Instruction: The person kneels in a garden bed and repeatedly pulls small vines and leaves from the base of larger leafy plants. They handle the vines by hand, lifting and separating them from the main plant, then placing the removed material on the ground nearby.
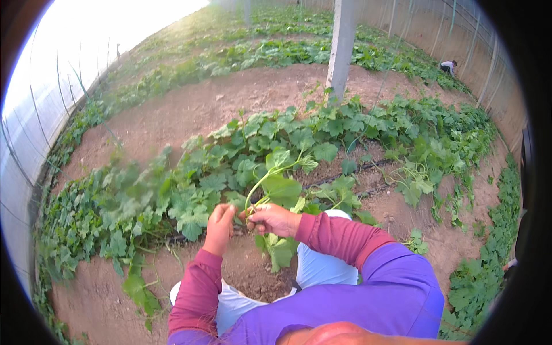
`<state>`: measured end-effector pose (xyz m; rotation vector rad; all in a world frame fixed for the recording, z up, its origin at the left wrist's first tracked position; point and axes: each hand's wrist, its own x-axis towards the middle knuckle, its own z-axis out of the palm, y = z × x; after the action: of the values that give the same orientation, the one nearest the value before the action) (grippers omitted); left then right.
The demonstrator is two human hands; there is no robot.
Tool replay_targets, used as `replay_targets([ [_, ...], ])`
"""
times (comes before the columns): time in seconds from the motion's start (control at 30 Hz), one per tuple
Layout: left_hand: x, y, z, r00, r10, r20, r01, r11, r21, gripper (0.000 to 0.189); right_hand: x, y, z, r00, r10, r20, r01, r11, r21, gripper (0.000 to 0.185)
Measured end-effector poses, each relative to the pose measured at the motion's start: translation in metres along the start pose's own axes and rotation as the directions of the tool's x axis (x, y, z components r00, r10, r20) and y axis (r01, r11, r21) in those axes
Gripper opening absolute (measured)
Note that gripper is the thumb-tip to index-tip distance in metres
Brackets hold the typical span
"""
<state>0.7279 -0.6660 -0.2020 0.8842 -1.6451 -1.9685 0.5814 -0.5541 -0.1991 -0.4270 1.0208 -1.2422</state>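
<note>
A cut or bent vine shoot [258, 185] with a pale green stem, broad leaves and a curled tip rises from between my hands. My right hand [276, 219] grips its lower stem between thumb and fingers. Close on the left, my left hand [221, 226] has its thumb and fingertips pinched together, almost touching the right fingertips; whether a thin piece of vine is in that pinch is too small to tell. One large leaf [282, 189] stands behind the right hand, and another leaf [278, 251] hangs below it over bare soil, between my knees.
A row of leafy vines [246, 168] crosses in front of me, with black drip hoses [373, 166] along it. Beyond stands a concrete post [340, 47]. Plastic film [26, 142] bounds the left side, an earthen wall [431, 26] the right. Another person [448, 67] crouches far off.
</note>
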Motion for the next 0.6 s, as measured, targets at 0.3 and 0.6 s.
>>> replay_targets([
  [0.3, -0.004, 0.005, 0.009, 0.908, 0.060, 0.415, 0.100, 0.930, -0.352, 0.026, -0.025, 0.010, -0.007, 0.988, 0.143, -0.056, -0.145, 0.988, -0.044, 0.033],
  [0.6, -0.020, 0.017, 0.029, 0.912, 0.161, 0.376, 0.074, 0.838, -0.540, 0.029, -0.066, 0.005, 0.002, 0.963, 0.120, -0.240, -0.150, 0.982, -0.113, 0.036],
])
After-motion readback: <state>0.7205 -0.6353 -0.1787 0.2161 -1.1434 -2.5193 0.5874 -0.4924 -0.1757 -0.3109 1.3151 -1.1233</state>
